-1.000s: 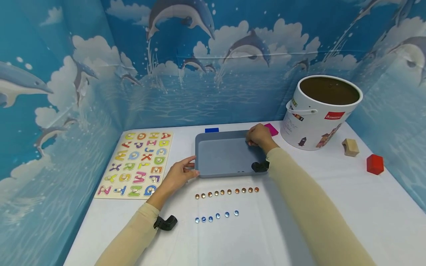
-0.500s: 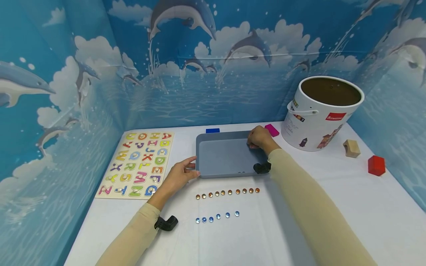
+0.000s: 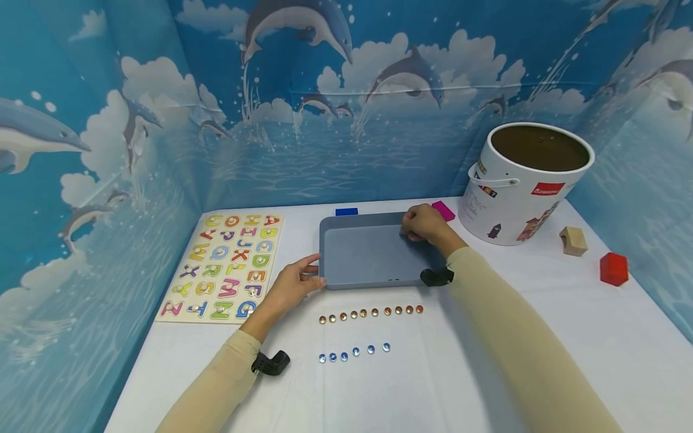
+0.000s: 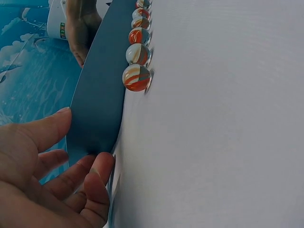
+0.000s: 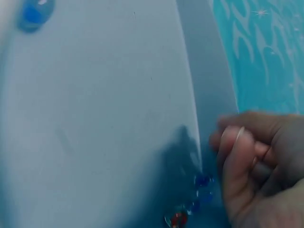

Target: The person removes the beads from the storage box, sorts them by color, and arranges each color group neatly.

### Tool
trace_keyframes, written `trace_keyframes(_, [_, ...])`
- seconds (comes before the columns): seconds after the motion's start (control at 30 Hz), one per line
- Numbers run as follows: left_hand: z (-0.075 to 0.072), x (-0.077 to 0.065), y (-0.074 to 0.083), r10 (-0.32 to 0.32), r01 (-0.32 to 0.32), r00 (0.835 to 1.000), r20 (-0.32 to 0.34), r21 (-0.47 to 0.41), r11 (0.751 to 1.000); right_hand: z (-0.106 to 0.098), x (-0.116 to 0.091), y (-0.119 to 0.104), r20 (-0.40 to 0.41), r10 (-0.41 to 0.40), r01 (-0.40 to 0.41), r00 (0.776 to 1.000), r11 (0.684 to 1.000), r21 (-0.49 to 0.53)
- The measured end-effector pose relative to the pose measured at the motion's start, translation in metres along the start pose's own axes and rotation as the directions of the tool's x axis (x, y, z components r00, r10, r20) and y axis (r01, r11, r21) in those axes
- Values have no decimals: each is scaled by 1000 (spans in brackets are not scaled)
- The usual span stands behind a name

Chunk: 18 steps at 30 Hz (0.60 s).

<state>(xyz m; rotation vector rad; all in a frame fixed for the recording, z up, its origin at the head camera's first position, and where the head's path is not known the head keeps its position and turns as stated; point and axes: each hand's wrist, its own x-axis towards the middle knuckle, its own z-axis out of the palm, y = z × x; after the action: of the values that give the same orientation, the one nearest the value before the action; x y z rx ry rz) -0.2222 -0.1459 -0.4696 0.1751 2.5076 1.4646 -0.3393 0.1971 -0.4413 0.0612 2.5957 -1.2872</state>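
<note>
A shallow grey tray [image 3: 363, 258] lies on the white table. My left hand [image 3: 289, 288] holds its near left corner, thumb and fingers against the outside, as the left wrist view confirms. At the tray's far right corner, my right hand [image 3: 425, 225] has its fingers curled low inside the wall. Blue marbles [image 5: 204, 180] and a red one [image 5: 178, 219] sit beside that hand in the corner. Whether anything is between its fingertips is hidden. Another blue marble [image 5: 35, 15] shows blurred at the right wrist view's upper left.
Near the tray runs a row of orange marbles [image 3: 375, 313], then a row of blue marbles [image 3: 355, 352]. An alphabet puzzle board [image 3: 224, 264] lies left. A white bucket [image 3: 514, 198], pink block [image 3: 444, 210], blue block [image 3: 346, 211], wooden arch [image 3: 574, 242] and red block [image 3: 614, 269] stand around.
My right wrist and forearm have shifted slightly to the right, while the fingers stay at the tray's far corner. The left hand and tray hold still.
</note>
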Motion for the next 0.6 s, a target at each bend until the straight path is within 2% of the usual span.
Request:
trace_keyframes(0.1, [0, 1, -1, 1, -1, 1000, 3, -7, 1000, -3, -7, 6, 36, -36, 29, 999, 986, 164])
trace_keyframes(0.2, [-1, 1, -2, 3, -3, 1000, 7, -10, 1000, -8, -23, 8, 59, -88, 67, 994, 955, 290])
trace_keyframes(0.43, [-1, 1, 0, -2, 2, 1000, 3, 11, 1000, -17, -66, 13, 83, -219, 177, 972, 921, 348])
trace_keyframes(0.6, [0, 1, 1, -9, 9, 1000, 7, 5, 1000, -18, -94, 25, 97, -226, 177, 969, 914, 364])
